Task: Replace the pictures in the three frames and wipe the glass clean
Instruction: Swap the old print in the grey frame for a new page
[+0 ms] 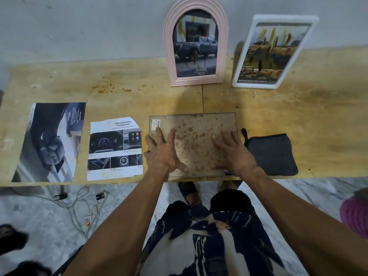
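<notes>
The frame (193, 144) lies face down under both my hands. My left hand (162, 151) and right hand (232, 151) press flat, fingers spread, on its stained backing.

Single head-worn view, wide-angle (edges visibly curved). Looks forward and steeply down from above the near edge of the wooden table (318, 120); wall at top of frame, floor and the person's own legs at bottom. Close range.

- "TOYOTA" is showing in white at the bottom of the truck picture (196, 48) inside the pink arched frame (196, 41).
- "ADVANCED" is heading the white brochure page (115, 149), lying front-left of that frame.
- Smaller print elsewhere is staying unreadable.
</notes>
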`<move>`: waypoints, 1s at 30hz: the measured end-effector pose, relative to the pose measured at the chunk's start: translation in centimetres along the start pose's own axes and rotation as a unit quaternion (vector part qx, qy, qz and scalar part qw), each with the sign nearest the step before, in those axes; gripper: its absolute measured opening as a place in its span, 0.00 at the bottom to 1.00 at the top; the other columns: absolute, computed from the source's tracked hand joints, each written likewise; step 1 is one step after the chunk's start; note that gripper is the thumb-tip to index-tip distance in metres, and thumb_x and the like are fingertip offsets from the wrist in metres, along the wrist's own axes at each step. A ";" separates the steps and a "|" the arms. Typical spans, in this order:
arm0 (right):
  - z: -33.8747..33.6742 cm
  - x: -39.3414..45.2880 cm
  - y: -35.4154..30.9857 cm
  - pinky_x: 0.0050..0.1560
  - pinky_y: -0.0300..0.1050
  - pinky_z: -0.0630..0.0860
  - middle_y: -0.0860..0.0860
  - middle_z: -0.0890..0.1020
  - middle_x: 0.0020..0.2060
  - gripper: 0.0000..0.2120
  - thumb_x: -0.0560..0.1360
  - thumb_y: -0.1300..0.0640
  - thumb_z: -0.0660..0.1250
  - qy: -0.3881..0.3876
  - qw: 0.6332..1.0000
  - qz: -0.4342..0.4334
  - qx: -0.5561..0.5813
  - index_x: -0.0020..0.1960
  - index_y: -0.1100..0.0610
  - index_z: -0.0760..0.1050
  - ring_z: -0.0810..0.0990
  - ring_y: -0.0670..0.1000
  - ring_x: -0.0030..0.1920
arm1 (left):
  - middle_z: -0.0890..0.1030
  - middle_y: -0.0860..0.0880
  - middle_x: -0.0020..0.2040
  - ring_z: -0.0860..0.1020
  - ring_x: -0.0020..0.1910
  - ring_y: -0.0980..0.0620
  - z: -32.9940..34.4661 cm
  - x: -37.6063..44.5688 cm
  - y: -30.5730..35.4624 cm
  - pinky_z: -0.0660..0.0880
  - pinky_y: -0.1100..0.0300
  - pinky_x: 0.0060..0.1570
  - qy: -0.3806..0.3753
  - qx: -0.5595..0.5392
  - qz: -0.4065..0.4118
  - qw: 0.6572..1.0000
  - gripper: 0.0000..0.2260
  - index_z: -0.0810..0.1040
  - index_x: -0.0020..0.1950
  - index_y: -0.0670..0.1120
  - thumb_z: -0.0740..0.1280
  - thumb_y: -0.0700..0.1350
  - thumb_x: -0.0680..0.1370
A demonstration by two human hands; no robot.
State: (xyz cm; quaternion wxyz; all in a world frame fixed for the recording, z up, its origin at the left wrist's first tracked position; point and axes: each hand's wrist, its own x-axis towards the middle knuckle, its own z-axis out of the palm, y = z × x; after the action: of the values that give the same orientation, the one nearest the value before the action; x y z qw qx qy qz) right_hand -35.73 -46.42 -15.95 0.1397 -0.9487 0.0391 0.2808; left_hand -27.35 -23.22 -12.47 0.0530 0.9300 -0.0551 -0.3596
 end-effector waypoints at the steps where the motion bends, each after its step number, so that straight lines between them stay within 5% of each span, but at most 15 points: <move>1: -0.2 0.1 -0.2 0.75 0.61 0.57 0.48 0.41 0.80 0.50 0.69 0.34 0.70 -0.005 1.000 0.005 -0.005 0.79 0.41 0.41 0.35 0.57 0.78 | 0.34 0.48 0.81 0.37 0.78 0.32 0.0 -0.1 0.1 0.60 0.26 0.67 0.003 -0.004 0.001 1.000 0.65 0.41 0.80 0.61 0.83 0.61 0.57; 6: 0.2 -1.6 -1.2 0.75 0.58 0.55 0.48 0.51 0.80 0.34 0.77 0.39 0.64 0.017 0.999 -0.016 -0.027 0.78 0.44 0.56 0.42 0.57 0.79 | 0.34 0.49 0.81 0.36 0.78 0.33 0.2 -0.3 -0.1 0.57 0.26 0.68 0.010 -0.013 0.002 1.000 0.65 0.41 0.80 0.61 0.83 0.62 0.57; 17: 2.3 -3.9 -1.1 0.76 0.60 0.49 0.46 0.36 0.78 0.34 0.81 0.37 0.52 0.023 0.999 -0.017 -0.029 0.79 0.43 0.38 0.31 0.54 0.77 | 0.39 0.50 0.82 0.37 0.79 0.35 1.0 -0.8 -0.7 0.60 0.30 0.70 0.043 -0.016 0.006 0.999 0.60 0.45 0.81 0.58 0.81 0.64 0.60; 22: 2.6 -3.6 -0.4 0.74 0.63 0.54 0.47 0.43 0.80 0.37 0.78 0.38 0.61 0.035 0.999 -0.019 -0.018 0.79 0.41 0.45 0.38 0.55 0.79 | 0.46 0.47 0.81 0.43 0.80 0.37 2.1 -1.3 -1.5 0.65 0.34 0.69 0.080 -0.047 0.006 0.996 0.57 0.52 0.78 0.55 0.79 0.67 0.58; 25: 2.8 -3.9 0.4 0.71 0.63 0.64 0.53 0.61 0.77 0.34 0.73 0.42 0.71 0.100 0.993 -0.045 0.037 0.76 0.46 0.63 0.53 0.62 0.77 | 0.55 0.44 0.78 0.56 0.76 0.37 2.8 -2.1 -2.4 0.70 0.34 0.64 0.125 -0.071 -0.013 0.990 0.54 0.58 0.74 0.53 0.78 0.70 0.57; 30: 2.5 -3.8 0.4 0.74 0.54 0.57 0.54 0.63 0.76 0.32 0.71 0.47 0.75 0.117 0.988 -0.035 0.097 0.72 0.50 0.71 0.53 0.61 0.77 | 0.62 0.41 0.73 0.61 0.71 0.37 3.7 -3.0 -3.5 0.71 0.38 0.62 0.131 -0.157 -0.084 0.975 0.58 0.55 0.77 0.50 0.81 0.67 0.57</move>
State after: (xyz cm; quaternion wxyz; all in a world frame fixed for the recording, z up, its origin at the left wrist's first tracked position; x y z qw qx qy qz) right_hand -40.30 -46.07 -15.97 0.2352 -0.9578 0.0490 0.1579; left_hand -31.81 -19.57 -13.72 0.1749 0.9504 0.0878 -0.2419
